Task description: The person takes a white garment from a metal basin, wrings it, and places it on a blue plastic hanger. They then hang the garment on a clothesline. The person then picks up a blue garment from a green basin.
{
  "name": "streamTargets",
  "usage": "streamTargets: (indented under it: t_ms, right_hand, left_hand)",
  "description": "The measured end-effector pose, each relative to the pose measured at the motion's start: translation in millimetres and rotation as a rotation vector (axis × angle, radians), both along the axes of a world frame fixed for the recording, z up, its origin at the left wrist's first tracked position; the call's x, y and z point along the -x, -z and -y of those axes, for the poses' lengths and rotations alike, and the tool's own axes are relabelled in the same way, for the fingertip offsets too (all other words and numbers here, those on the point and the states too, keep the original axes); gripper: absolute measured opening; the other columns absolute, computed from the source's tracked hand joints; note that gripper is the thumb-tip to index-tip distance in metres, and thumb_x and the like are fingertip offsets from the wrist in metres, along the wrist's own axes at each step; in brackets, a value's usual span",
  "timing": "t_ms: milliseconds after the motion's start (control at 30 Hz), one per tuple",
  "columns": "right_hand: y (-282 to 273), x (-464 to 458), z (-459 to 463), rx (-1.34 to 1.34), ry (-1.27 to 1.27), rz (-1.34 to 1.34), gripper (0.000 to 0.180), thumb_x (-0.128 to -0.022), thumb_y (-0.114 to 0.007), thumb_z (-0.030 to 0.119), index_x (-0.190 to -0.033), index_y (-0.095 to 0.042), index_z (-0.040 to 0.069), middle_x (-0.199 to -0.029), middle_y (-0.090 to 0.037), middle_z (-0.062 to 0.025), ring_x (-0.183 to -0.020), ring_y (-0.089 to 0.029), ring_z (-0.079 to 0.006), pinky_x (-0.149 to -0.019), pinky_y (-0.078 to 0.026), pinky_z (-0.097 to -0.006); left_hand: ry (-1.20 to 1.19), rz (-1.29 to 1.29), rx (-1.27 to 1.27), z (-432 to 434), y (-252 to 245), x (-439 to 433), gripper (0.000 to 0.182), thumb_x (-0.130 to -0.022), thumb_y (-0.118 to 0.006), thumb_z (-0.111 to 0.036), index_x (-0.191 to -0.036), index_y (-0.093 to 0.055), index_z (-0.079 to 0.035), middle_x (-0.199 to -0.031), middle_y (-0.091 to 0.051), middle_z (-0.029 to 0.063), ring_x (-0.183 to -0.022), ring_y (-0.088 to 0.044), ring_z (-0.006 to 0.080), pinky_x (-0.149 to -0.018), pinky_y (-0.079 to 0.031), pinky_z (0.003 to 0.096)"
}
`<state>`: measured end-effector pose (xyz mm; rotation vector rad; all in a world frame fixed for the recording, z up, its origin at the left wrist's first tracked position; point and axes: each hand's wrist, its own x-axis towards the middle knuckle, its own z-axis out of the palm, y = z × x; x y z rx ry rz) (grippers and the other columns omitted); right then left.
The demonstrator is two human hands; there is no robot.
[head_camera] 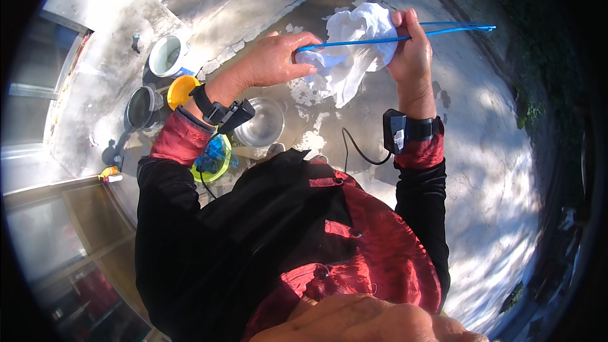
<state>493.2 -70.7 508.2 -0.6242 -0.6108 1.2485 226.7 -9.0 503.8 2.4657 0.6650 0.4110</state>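
Observation:
A crumpled white cloth [351, 33] hangs between my two hands above the wet concrete. A blue wire clothes hanger [456, 31] runs across the front of the cloth, and its far part sticks out to the right. My left hand [280, 59] pinches the hanger's left end and the cloth's edge between thumb and fingers. On the other side, my right hand [411, 50] grips the hanger and the cloth's right edge. Folds of cloth hide part of the hanger. Both wrists carry a strapped black device with a cable.
On the concrete [479, 152] at the left stand a white bucket [167, 56], a dark-looking bucket [140, 107], a yellow basin [179, 91] and a metal basin [260, 123]. A green basin [223, 171] holds blue hangers. Framed glass panels line the left side.

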Motion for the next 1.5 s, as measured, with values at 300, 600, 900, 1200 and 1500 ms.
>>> streamTargets:
  t_ms: [300, 600, 900, 1200, 1500]
  right_hand:
    - [10, -12, -5, -0.028, 0.147, -0.252, 0.033, -0.105, -0.039, 0.03, -0.078, -0.046, 0.012, -0.083, -0.053, -0.0045, -0.086, -0.056, -0.0254, -0.083, -0.048, -0.0408]
    - [18, -20, -10, -0.018, 0.348, -0.356, 0.037, -0.106, -0.032, 0.031, -0.078, -0.046, 0.013, -0.082, -0.054, -0.0029, -0.083, -0.055, -0.0218, -0.082, -0.047, -0.0374]
    - [11, -76, 16, -0.181, 0.07, -0.23, 0.033, -0.105, -0.038, 0.03, -0.084, -0.053, 0.009, -0.087, -0.062, -0.01, -0.082, -0.061, -0.0261, -0.079, -0.05, -0.04]
    - [-1, -69, 53, 0.051, -0.03, 0.261, 0.036, -0.105, -0.038, 0.031, -0.084, -0.054, 0.007, -0.092, -0.064, -0.0108, -0.083, -0.06, -0.0188, -0.078, -0.048, -0.0308]
    - [58, -94, 61, 0.317, 0.02, 0.58, 0.037, -0.102, -0.046, 0.035, -0.084, -0.059, 0.005, -0.086, -0.061, -0.005, -0.08, -0.053, -0.0124, -0.074, -0.044, -0.027]
  left_hand:
    - [-0.008, 0.384, -0.206, 17, 22, -24, 0.063, -0.075, -0.056, 0.007, -0.134, -0.049, -0.013, -0.119, -0.056, 0.0111, -0.103, -0.06, 0.0292, -0.079, -0.051, 0.0366]
    - [-0.319, 0.661, 0.014, 29, 46, -21, 0.07, -0.079, -0.053, 0.014, -0.143, -0.037, -0.007, -0.142, -0.037, 0.0152, -0.113, -0.055, 0.0216, -0.084, -0.054, 0.0263]
    - [-0.366, 0.097, -0.32, -39, 59, 29, 0.029, -0.085, -0.049, 0.002, -0.109, -0.062, -0.008, -0.106, -0.065, 0.014, -0.092, -0.063, 0.0368, -0.079, -0.054, 0.0397]
    - [-0.53, 0.057, -0.81, -96, 26, 36, 0.017, -0.089, -0.052, -0.009, -0.1, -0.064, -0.014, -0.093, -0.068, 0.0054, -0.084, -0.065, 0.0294, -0.077, -0.052, 0.0355]
    - [-0.418, 0.3, 0.302, -119, 28, 39, 0.023, -0.091, -0.048, -0.013, -0.105, -0.063, -0.003, -0.092, -0.066, 0.0049, -0.086, -0.059, 0.0121, -0.079, -0.048, 0.0291]
